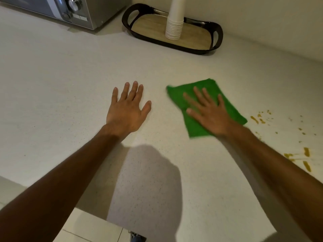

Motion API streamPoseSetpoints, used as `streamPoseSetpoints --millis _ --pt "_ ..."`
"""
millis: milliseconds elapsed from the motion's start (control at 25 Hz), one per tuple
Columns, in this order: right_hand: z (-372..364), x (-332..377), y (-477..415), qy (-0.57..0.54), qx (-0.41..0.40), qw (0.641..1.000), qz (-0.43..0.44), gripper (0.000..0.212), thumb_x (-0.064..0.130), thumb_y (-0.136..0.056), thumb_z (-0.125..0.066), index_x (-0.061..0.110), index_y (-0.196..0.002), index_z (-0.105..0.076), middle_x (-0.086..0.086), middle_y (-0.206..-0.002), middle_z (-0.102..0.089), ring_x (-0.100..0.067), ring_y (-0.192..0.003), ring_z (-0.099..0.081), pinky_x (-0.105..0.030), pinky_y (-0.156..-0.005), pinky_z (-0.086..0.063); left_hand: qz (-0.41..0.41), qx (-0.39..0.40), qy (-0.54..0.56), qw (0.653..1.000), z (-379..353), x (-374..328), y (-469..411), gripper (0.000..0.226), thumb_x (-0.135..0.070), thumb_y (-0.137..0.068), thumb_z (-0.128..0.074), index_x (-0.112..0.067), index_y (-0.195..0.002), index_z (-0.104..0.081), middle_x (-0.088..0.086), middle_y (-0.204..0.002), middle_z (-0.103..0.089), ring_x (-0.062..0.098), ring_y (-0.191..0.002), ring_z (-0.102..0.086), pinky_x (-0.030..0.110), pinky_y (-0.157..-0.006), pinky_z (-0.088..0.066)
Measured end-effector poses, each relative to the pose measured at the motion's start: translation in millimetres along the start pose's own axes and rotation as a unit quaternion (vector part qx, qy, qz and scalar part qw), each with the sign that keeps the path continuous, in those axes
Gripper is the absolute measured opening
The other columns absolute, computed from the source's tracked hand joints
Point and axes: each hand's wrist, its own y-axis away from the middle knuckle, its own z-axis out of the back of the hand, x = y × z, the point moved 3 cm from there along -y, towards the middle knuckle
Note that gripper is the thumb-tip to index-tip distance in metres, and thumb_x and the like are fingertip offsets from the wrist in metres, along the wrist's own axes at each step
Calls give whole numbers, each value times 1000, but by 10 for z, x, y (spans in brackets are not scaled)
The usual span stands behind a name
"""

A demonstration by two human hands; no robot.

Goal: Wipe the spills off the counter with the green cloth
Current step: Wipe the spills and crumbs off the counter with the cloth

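A green cloth (197,125) lies flat on the pale speckled counter (70,84), right of centre. My right hand (208,113) presses flat on top of it with fingers spread. My left hand (128,109) rests palm down on the bare counter to the left of the cloth, fingers apart, holding nothing. Yellow-brown spills (258,118) dot the counter just right of the cloth, and more streaks of spill (305,158) lie nearer the front right, beside my right forearm.
A dark oval tray (217,38) with a wooden base stands at the back against the wall, with a stack of white paper cups (174,25) on it. A microwave (70,11) sits at the back left. The counter's front edge (87,209) runs below my arms.
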Motion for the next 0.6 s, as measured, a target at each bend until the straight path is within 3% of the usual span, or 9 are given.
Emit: streamPoseSetpoints --millis 120,240,360,480,520,600 --pt "-253 386 948 12 -16 981 192 59 61 -105 -10 44 -161 -3 0 -171 3 -31 -157 1 -66 -120 5 0 -9 0 1000 -5 -3 -1 76 -61 -94 1 -20 -157 -2 2 -166 0 23 -153 4 52 -123 0" --pt "-176 -25 954 26 -17 976 216 59 60 -104 -4 43 -161 -6 2 -172 -1 -27 -158 0 -63 -121 4 -4 -8 3 1000 -2 5 3 77 -63 -93 3 -21 -157 0 1 -166 2 23 -153 6 52 -123 0" --pt "40 -829 256 10 -35 999 3 71 71 -94 10 44 -159 -2 0 -171 -3 -26 -157 -1 -66 -120 -6 -1 -2 4 1000 16 -3 10 77 -64 -93 4 -21 -157 1 1 -166 4 22 -153 8 52 -123 0" --pt "144 -1376 -346 -62 -57 967 -240 63 63 -102 -9 42 -161 -10 -3 -171 -5 -30 -157 -3 -71 -117 -2 -1 2 -4 1000 23 -14 18 77 -63 -93 4 -21 -157 2 2 -166 5 23 -153 9 52 -123 0" --pt "148 -1370 -472 -73 -52 957 -277 62 62 -103 -11 41 -161 -11 -5 -171 -5 -32 -156 -3 -74 -115 -1 -1 2 -5 1000 22 -13 17 76 -63 -93 4 -21 -157 2 2 -166 5 22 -153 9 52 -123 0" --pt "157 -1101 -596 -74 -39 960 -266 62 63 -102 -9 42 -161 -9 -5 -171 -5 -33 -156 -1 -77 -113 1 -5 5 -7 1000 16 -14 3 77 -63 -93 3 -20 -157 1 2 -166 5 23 -153 9 52 -123 1"
